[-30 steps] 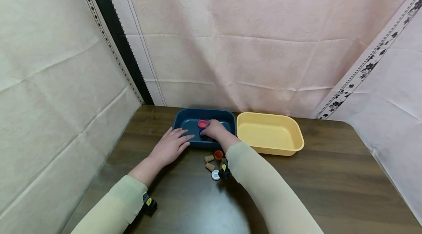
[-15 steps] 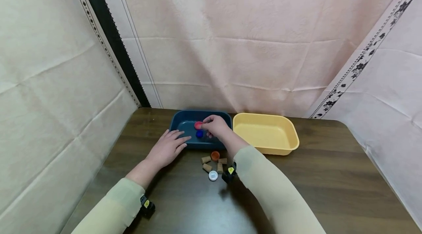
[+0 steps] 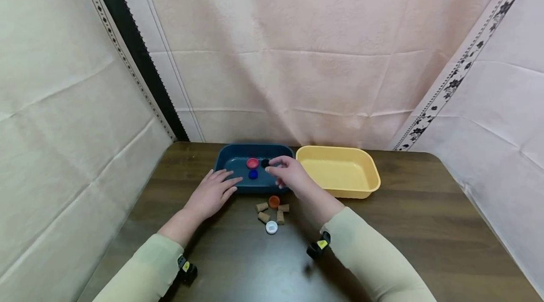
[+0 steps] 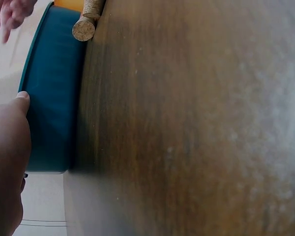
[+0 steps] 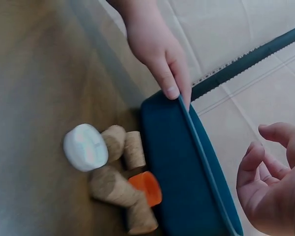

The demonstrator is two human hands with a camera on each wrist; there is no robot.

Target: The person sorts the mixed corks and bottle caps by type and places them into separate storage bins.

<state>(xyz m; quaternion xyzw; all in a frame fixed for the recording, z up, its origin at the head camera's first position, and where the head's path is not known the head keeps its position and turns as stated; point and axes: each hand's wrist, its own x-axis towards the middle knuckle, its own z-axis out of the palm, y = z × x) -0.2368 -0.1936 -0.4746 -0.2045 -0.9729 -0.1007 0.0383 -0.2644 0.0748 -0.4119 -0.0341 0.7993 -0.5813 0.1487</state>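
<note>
Hands (image 3: 214, 193) (image 3: 293, 176) flank round red, blue, black caps (image 3: 252, 163) in a tray (image 3: 255, 189).

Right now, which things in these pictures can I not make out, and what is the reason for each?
Head view: the right edge of the black piece, behind fingers of the right hand; what it is, too small to tell.
Left wrist view: the inside of the blue tray, behind its own wall; part of the left hand, cut off by the left edge.
Right wrist view: any marking on the white cap, blurred.
</note>
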